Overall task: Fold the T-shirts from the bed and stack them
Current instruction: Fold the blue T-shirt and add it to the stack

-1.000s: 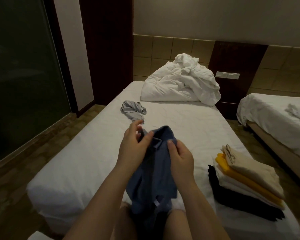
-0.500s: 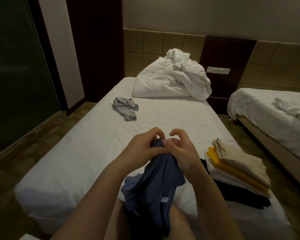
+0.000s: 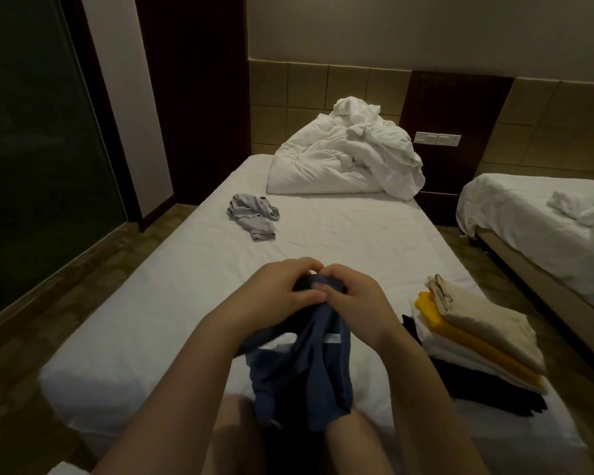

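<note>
- My left hand (image 3: 282,296) and right hand (image 3: 354,303) both pinch the bunched top of the blue T-shirt (image 3: 306,371), which hangs unfolded over the near end of the bed (image 3: 151,320).
- Its white label (image 3: 331,337) is too small to read.
- Just to my right on the bed, the stack (image 3: 477,337) of folded shirts looks finished.
- Farther up, a grey T-shirt (image 3: 252,214) lies crumpled, not yet folded.

The blue T-shirt (image 3: 309,365) you hold is soft matt cloth, and the crumpled grey shirt (image 3: 252,214) and the folded stack (image 3: 477,334) look like the same matt knit. Your bed sheet (image 3: 186,303) is smooth white cloth with fine creases, the duvet (image 3: 340,159) puffier and deeply wrinkled. The glass panel (image 3: 31,166) on your left is dark and glossy, the floor (image 3: 48,337) dull and wood-like, the switch plate (image 3: 436,138) smooth plastic.
</note>
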The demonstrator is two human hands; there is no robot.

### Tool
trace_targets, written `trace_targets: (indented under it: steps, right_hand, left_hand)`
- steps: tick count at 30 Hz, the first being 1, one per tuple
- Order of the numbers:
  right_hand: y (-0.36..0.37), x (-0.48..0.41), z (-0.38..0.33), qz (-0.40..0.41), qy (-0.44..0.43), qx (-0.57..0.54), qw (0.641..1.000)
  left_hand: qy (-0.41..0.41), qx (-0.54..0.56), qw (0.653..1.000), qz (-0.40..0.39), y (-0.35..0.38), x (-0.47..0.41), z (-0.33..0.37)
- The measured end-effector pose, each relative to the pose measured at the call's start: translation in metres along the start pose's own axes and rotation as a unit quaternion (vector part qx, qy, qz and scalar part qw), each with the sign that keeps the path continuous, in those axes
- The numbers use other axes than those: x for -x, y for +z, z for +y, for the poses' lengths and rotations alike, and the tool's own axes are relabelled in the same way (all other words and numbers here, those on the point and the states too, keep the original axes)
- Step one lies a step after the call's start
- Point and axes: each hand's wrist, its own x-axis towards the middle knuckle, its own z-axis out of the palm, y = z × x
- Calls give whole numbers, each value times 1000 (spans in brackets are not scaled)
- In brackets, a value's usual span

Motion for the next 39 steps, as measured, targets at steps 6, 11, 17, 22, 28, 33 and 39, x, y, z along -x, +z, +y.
trace_targets:
  steps: [6, 11, 17, 22, 28, 33, 39]
  right_hand:
    - [-8, 9, -5, 7, 45, -110, 993]
    - [4, 19, 27, -49, 107, -234, 965]
    - [25, 26, 89, 22, 155, -71, 985]
    - [6, 14, 86, 127, 157, -80, 976]
    - [-33, -13, 35, 174, 90, -165, 967]
    - [-81, -34, 3, 89, 89, -251, 960]
    - [-118, -46, -30, -16, 56, 106, 993]
  left_hand:
    - [1, 115, 993, 2, 3, 0, 2]
    - [19, 143, 983, 109, 0, -6, 5]
    - [4, 131, 964, 230, -30, -40, 11]
    - [1, 142, 943, 300, -85, -68, 16]
    - [-6, 82, 950, 300, -124, -86, 11]
    - [-64, 163, 940, 293, -151, -84, -12]
    - [-92, 161, 953, 237, -172, -65, -21]
